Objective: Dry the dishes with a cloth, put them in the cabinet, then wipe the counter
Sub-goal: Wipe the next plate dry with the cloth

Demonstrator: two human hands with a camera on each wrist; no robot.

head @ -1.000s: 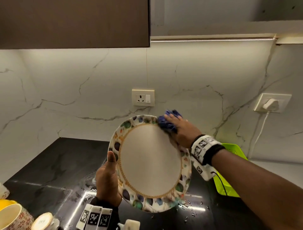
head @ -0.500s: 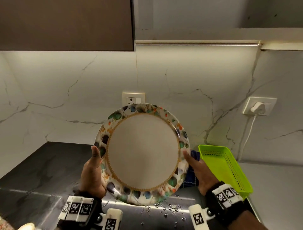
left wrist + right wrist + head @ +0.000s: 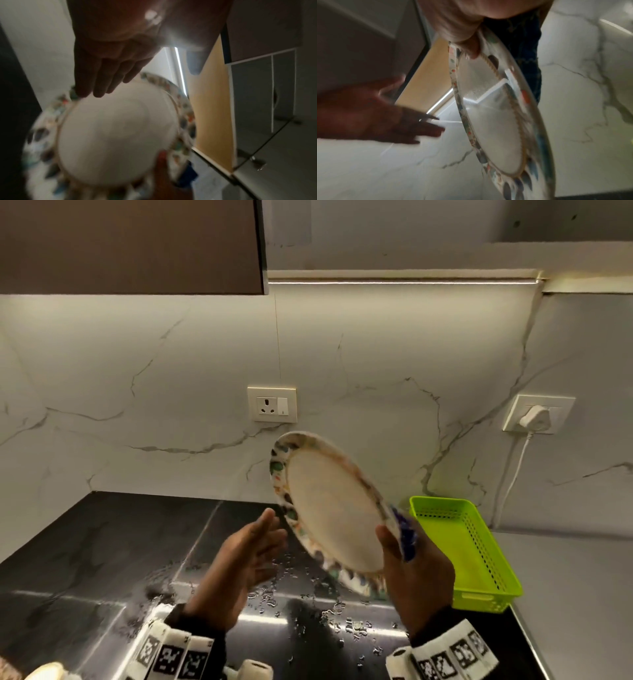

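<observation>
A round plate (image 3: 334,513) with a cream centre and a multicoloured patterned rim is held tilted, nearly edge-on, above the dark counter (image 3: 102,542). My right hand (image 3: 416,577) grips its lower right rim, thumb on the front face, with a blue cloth (image 3: 406,534) pressed behind the plate. In the right wrist view the plate (image 3: 496,115) and cloth (image 3: 522,40) show close up. My left hand (image 3: 239,563) is free of the plate, fingers straight, just left of its rim. The left wrist view shows the plate (image 3: 111,135) beyond the straight fingers (image 3: 102,75).
A lime green basket (image 3: 479,556) stands on the counter at right, close behind my right hand. Water drops (image 3: 308,604) lie on the counter below the plate. A dark wall cabinet (image 3: 130,244) hangs upper left. Two wall sockets (image 3: 272,404) sit on the marble backsplash.
My left hand has let go of the plate and opened. My right hand has turned the plate from facing me to nearly edge-on, moving it right.
</observation>
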